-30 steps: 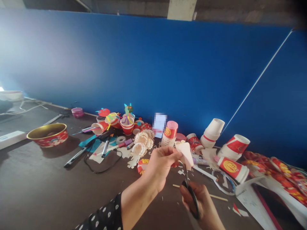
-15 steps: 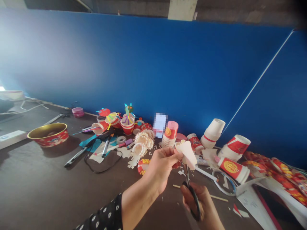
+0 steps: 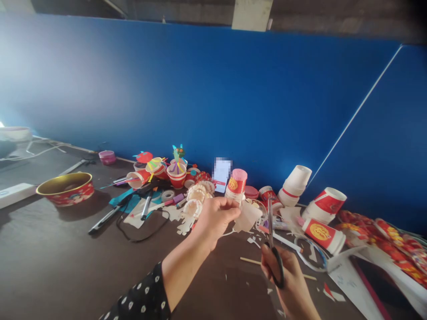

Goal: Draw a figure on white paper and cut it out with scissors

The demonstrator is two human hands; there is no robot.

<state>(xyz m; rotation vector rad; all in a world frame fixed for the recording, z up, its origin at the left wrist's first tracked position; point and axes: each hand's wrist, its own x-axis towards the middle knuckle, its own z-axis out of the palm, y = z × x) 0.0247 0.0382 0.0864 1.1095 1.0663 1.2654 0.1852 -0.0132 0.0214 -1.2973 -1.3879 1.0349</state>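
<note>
A blue partition [image 3: 200,98] backs the desk [image 3: 66,249]. The left hand [image 3: 218,218] pinches a pale paper piece [image 3: 248,217] above it; the right hand [image 3: 283,266] grips scissors [image 3: 271,235], now clear of the paper they met half a second ago. Light, thin, it likely creases easily: best held by an edge.

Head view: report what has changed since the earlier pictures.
The left hand has drawn the pale paper piece to the left; the right hand has moved the scissors right and upward, so the blades now stand apart from the paper. Neither grip was released. The red tin and white cups stayed put.
</note>
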